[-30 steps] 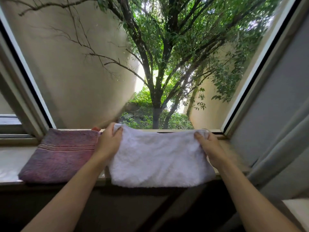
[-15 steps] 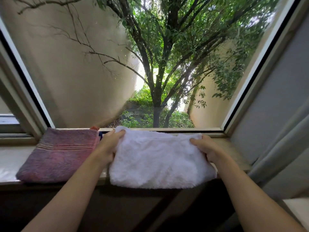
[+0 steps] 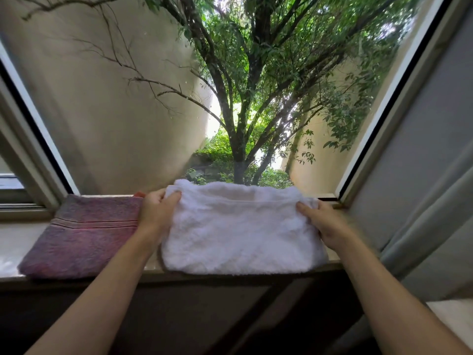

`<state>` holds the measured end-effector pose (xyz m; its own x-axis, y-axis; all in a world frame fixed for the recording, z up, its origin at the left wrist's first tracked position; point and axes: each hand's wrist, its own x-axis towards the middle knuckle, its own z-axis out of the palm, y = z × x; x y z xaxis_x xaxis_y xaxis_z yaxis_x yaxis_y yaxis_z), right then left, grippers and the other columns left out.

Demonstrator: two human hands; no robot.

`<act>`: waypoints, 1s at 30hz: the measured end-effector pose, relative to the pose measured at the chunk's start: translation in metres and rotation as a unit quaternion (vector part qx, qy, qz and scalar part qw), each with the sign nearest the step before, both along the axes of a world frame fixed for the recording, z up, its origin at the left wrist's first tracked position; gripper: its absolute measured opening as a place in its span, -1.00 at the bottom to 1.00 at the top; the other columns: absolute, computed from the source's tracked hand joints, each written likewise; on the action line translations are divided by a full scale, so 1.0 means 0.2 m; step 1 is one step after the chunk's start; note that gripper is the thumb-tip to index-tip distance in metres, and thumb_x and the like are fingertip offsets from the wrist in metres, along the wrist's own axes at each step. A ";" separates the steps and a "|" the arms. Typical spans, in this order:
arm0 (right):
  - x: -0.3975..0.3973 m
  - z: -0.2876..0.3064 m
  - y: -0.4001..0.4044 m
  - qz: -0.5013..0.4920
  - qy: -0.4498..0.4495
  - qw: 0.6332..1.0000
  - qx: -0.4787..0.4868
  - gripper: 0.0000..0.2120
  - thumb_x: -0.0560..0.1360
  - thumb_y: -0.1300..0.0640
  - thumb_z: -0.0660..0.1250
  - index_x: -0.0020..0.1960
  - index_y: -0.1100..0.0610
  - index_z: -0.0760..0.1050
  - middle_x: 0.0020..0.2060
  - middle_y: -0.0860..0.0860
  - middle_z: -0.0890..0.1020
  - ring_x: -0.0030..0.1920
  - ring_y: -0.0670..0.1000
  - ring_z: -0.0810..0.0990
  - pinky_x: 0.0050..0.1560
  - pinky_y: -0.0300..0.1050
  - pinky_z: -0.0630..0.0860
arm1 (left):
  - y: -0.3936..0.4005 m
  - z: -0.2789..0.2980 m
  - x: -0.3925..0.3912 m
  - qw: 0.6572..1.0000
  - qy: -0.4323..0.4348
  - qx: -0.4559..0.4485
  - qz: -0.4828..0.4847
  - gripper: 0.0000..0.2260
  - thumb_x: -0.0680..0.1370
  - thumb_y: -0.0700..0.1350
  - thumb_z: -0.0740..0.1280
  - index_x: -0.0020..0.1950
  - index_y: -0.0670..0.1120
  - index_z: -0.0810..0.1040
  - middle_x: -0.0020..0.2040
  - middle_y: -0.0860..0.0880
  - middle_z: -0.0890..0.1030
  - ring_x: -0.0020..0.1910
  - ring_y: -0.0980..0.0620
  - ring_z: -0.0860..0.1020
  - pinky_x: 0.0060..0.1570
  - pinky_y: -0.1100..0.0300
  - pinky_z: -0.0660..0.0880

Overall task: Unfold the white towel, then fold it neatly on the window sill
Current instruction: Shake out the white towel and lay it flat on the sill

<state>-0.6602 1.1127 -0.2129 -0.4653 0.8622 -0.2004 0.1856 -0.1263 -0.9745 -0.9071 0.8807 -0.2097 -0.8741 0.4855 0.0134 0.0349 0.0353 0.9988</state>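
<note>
Pinching the far corners of the white towel [image 3: 240,231], the left hand [image 3: 156,213] and right hand [image 3: 325,224] each keep a closed grip on cloth lying on the window sill [image 3: 10,242]. Uneven pulling could skew it or drag it off the front edge.

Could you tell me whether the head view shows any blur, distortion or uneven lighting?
Head view: wide-angle bending splays the window frame outward; the right hand is slightly motion-smeared; the white towel is brightly lit, while the wall below the sill is in deep shadow.
</note>
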 end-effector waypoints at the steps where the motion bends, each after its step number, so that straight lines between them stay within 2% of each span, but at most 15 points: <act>1: 0.00 -0.01 0.01 0.001 -0.014 1.000 -0.010 -0.76 0.54 0.19 0.36 0.16 0.28 0.50 -0.01 0.14 0.64 -0.09 0.07 0.61 -0.03 -0.04 0.54 | 0.00 0.00 -0.01 1.000 -0.012 -0.025 -0.008 -0.71 0.33 0.04 0.34 -0.23 -0.20 0.57 -0.25 -0.11 0.55 -0.22 -0.02 0.47 -0.24 0.07 0.39; 3: 0.01 0.00 0.03 0.019 -0.054 0.998 -0.024 -0.69 0.54 0.13 0.36 0.23 0.25 0.48 0.00 0.11 0.64 -0.08 0.07 0.62 -0.06 -0.05 0.55 | 0.00 0.00 -0.01 0.996 -0.057 -0.065 -0.027 -0.80 0.45 -0.08 0.34 -0.08 -0.21 0.62 -0.17 -0.14 0.60 -0.20 -0.05 0.53 -0.29 0.14 0.42; 5: 0.03 0.00 0.05 0.060 -0.112 0.990 -0.055 -0.60 0.50 0.00 0.40 0.26 0.15 0.48 0.08 0.09 0.66 -0.01 0.11 0.66 0.03 0.05 0.61 | 0.00 0.00 -0.02 0.988 -0.109 -0.101 -0.046 -0.89 0.56 -0.20 0.28 -0.02 -0.16 0.60 -0.16 -0.13 0.61 -0.25 -0.06 0.55 -0.37 0.22 0.44; 7: 0.04 0.02 0.04 0.091 -0.146 0.982 -0.071 -0.67 0.50 -0.02 0.40 0.21 0.10 0.53 0.08 0.10 0.68 0.02 0.13 0.66 0.10 0.12 0.59 | -0.01 0.00 -0.04 0.982 -0.130 -0.116 -0.074 -0.89 0.58 -0.19 0.27 -0.01 -0.15 0.59 -0.16 -0.13 0.63 -0.27 -0.06 0.57 -0.42 0.27 0.49; 8: 0.03 0.02 0.04 0.105 -0.143 0.981 -0.074 -0.73 0.52 0.01 0.39 0.18 0.10 0.55 0.06 0.10 0.69 -0.01 0.13 0.66 0.08 0.09 0.59 | -0.01 -0.01 -0.05 0.981 -0.125 -0.119 -0.088 -0.87 0.58 -0.18 0.28 0.03 -0.17 0.60 -0.11 -0.16 0.65 -0.22 -0.09 0.59 -0.35 0.24 0.53; 10: 0.01 0.01 0.03 0.102 -0.112 0.986 -0.071 -0.74 0.53 0.09 0.38 0.18 0.15 0.56 0.05 0.12 0.70 -0.03 0.12 0.66 0.04 0.02 0.58 | -0.01 -0.02 -0.06 0.981 -0.116 -0.115 -0.103 -0.81 0.58 -0.16 0.28 0.11 -0.21 0.60 0.05 -0.23 0.67 -0.07 -0.13 0.62 -0.04 0.02 0.57; 12: -0.01 0.00 0.00 0.088 -0.055 0.992 -0.072 -0.74 0.54 0.17 0.37 0.19 0.25 0.55 -0.02 0.15 0.71 -0.07 0.13 0.66 0.01 0.01 0.59 | -0.01 -0.01 -0.05 0.984 -0.117 -0.087 -0.099 -0.80 0.58 -0.15 0.29 0.14 -0.21 0.59 0.10 -0.24 0.66 -0.01 -0.14 0.62 0.08 -0.11 0.53; 14: -0.03 -0.02 -0.02 0.068 -0.008 0.994 -0.081 -0.79 0.54 0.19 0.35 0.14 0.25 0.56 -0.15 0.11 0.73 -0.16 0.09 0.68 -0.10 -0.04 0.61 | -0.01 -0.02 -0.04 0.987 -0.131 -0.036 -0.087 -0.78 0.56 -0.14 0.31 0.15 -0.21 0.58 0.10 -0.24 0.66 -0.04 -0.13 0.63 0.00 -0.02 0.53; 17: 0.00 -0.02 -0.05 0.069 0.074 0.987 -0.123 -0.70 0.53 0.14 0.35 0.22 0.23 0.54 -0.04 0.14 0.72 -0.10 0.10 0.71 -0.17 -0.07 0.64 | -0.03 -0.04 -0.01 0.982 -0.157 0.058 -0.091 -0.71 0.49 -0.08 0.37 0.15 -0.21 0.60 0.08 -0.24 0.66 -0.05 -0.15 0.64 -0.08 0.05 0.56; 20: 0.08 0.00 -0.04 0.078 0.145 0.970 -0.181 -0.74 0.55 0.06 0.28 0.16 0.17 0.58 -0.10 0.12 0.72 -0.12 0.07 0.72 -0.23 -0.09 0.65 | -0.06 -0.05 0.01 0.975 -0.138 0.136 -0.112 -0.73 0.55 -0.09 0.31 0.18 -0.20 0.59 0.01 -0.17 0.67 -0.08 -0.11 0.65 -0.12 0.09 0.59; 21: 0.10 0.00 -0.03 0.081 0.139 0.967 -0.198 -0.71 0.55 0.03 0.28 0.16 0.18 0.59 -0.08 0.14 0.72 -0.08 0.08 0.71 -0.20 -0.07 0.65 | -0.06 -0.04 0.02 0.978 -0.123 0.133 -0.103 -0.78 0.58 -0.11 0.28 0.14 -0.18 0.60 -0.02 -0.14 0.68 -0.11 -0.08 0.65 -0.15 0.11 0.59; 23: 0.11 -0.02 0.00 0.081 0.074 0.974 -0.198 -0.63 0.53 0.04 0.33 0.25 0.22 0.56 0.05 0.19 0.68 0.00 0.13 0.68 -0.11 -0.05 0.63 | -0.05 -0.05 0.03 0.995 -0.071 0.059 -0.048 -0.85 0.61 -0.13 0.26 0.02 -0.12 0.61 -0.08 -0.08 0.66 -0.13 -0.06 0.62 -0.19 0.15 0.54; 25: 0.11 -0.04 0.01 0.081 0.003 0.983 -0.165 -0.62 0.54 0.17 0.34 0.31 0.29 0.49 0.06 0.21 0.67 -0.11 0.09 0.70 -0.17 -0.08 0.64 | -0.03 -0.10 0.00 0.998 -0.009 -0.057 -0.012 -0.86 0.59 -0.11 0.27 0.00 -0.10 0.61 -0.08 -0.09 0.66 -0.10 -0.07 0.58 -0.15 0.11 0.47; 27: 0.10 -0.04 -0.01 0.082 -0.069 0.991 -0.081 -0.72 0.55 0.26 0.32 0.23 0.32 0.51 0.02 0.18 0.68 -0.23 0.03 0.70 -0.19 -0.10 0.65 | -0.03 -0.14 0.00 0.985 0.071 -0.157 -0.003 -0.81 0.57 -0.05 0.27 -0.02 -0.12 0.63 -0.07 -0.13 0.67 -0.09 -0.10 0.58 -0.10 0.07 0.45; 30: 0.07 -0.02 -0.04 0.079 -0.181 0.972 0.129 -0.78 0.50 0.07 0.36 0.03 0.21 0.62 -0.04 0.10 0.71 -0.10 0.04 0.67 0.02 0.02 0.60 | -0.03 -0.15 0.01 0.953 0.217 -0.209 0.019 -0.76 0.56 -0.05 0.27 -0.19 -0.16 0.59 -0.17 -0.16 0.64 -0.14 -0.18 0.56 -0.13 0.01 0.44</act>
